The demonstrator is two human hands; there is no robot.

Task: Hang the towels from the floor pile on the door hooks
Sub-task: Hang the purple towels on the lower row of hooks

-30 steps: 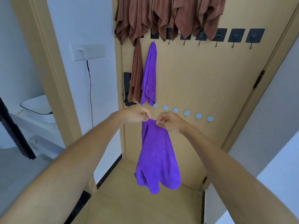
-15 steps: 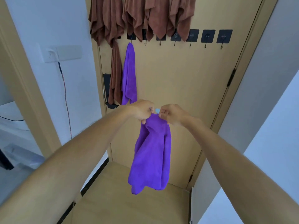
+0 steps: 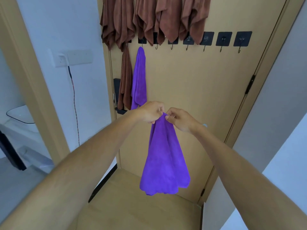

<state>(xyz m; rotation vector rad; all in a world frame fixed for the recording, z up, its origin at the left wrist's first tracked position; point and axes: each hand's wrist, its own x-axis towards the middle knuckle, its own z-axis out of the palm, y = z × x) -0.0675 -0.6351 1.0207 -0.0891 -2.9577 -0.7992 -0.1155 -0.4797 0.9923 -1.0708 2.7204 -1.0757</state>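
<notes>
Facing you is the tan door (image 3: 191, 97), filling most of the view, with its hinged edge on the right and a white wall (image 3: 63, 30) with a switch plate (image 3: 73, 58) to the left. A thin cable (image 3: 74, 103) drops from that plate down the wall.

Across the top of the door hangs a bunch of brown towels (image 3: 152, 19), draped so that they cover part of the row of black hooks (image 3: 223, 39) beneath them; the three hooks at the right end of the row are bare. One more brown towel (image 3: 126, 80) hangs lower at the left edge of the door, and just beside it a hung purple towel (image 3: 139, 77) dangles from a hook, its lower end reaching down behind your left wrist.

In front of the door, you are holding a second purple towel (image 3: 164, 156) up in the air at its gathered top, with the rest falling in a loose cone well clear of the tan floor (image 3: 132, 213). Your left hand (image 3: 150, 112) has its fingers curled and pinched on the top of the cloth from the left. Your right hand (image 3: 180, 118) pinches the same bunched top from the right, fingertips nearly touching those of the other hand.
</notes>
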